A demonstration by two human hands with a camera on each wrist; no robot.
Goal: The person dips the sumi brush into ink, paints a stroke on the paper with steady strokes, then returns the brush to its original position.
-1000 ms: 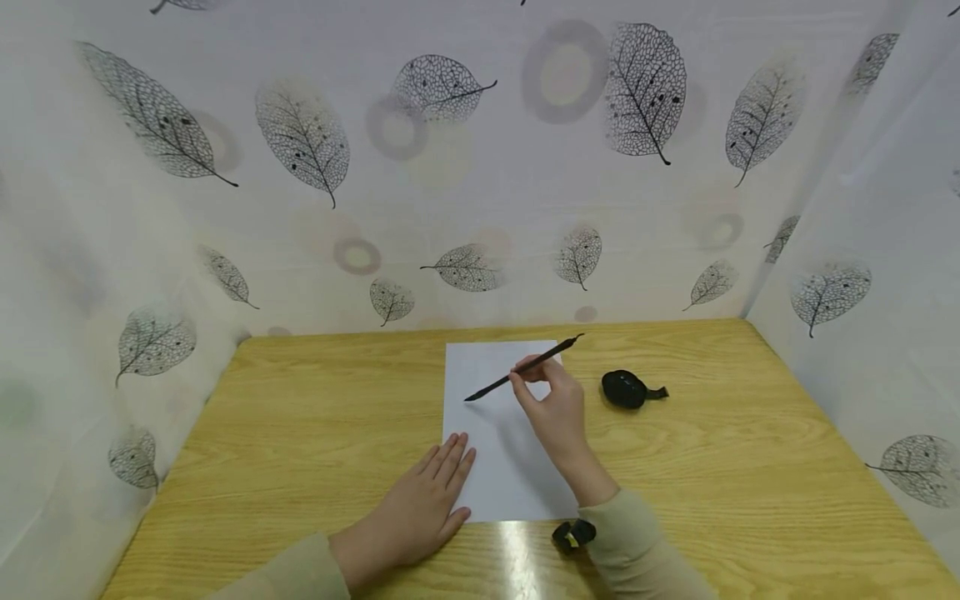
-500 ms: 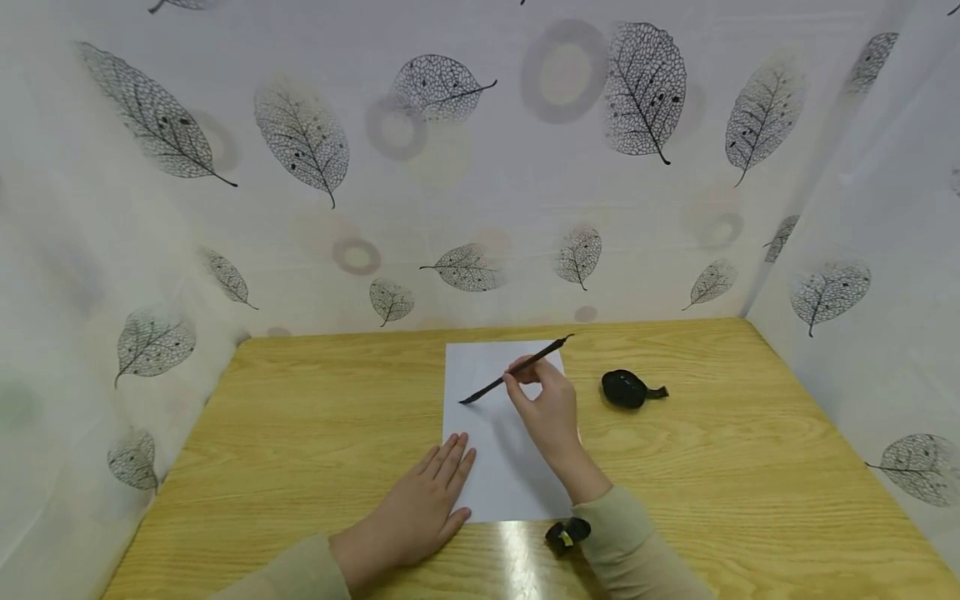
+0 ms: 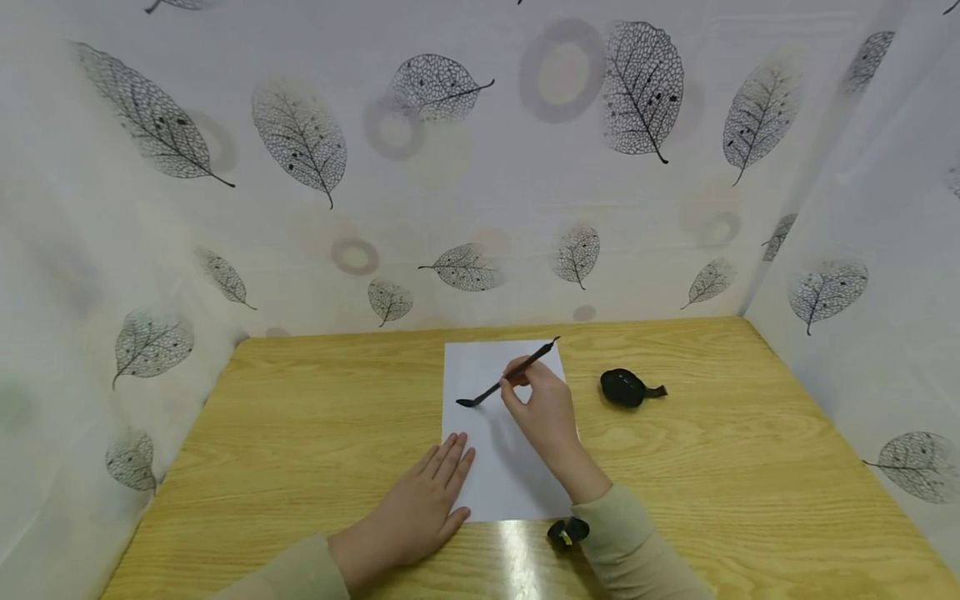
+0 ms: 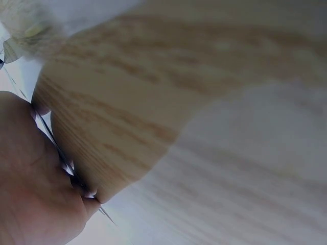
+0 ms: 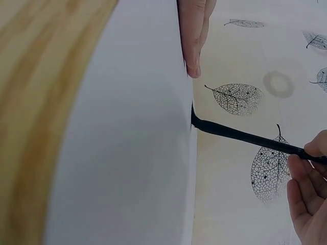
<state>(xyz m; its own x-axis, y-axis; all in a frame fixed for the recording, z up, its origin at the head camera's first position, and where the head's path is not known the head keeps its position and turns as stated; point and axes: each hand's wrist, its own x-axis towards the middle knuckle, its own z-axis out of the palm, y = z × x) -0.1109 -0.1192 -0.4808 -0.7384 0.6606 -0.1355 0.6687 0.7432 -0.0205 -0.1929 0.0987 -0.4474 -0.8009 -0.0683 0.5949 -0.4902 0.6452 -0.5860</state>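
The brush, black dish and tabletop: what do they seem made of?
Brush: dark, possibly wooden handle; its black tip bends against the paper, suggesting soft bristles.
Black dish: glossy, perhaps plastic or glazed ceramic, given its small highlights.
Tabletop: wood or wood-look laminate, with grain and a bright reflection.

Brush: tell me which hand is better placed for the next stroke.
Right, I judge: the right hand pinches the brush, its bristles bent against the paper, while the left hand lies flat over the paper's edge.
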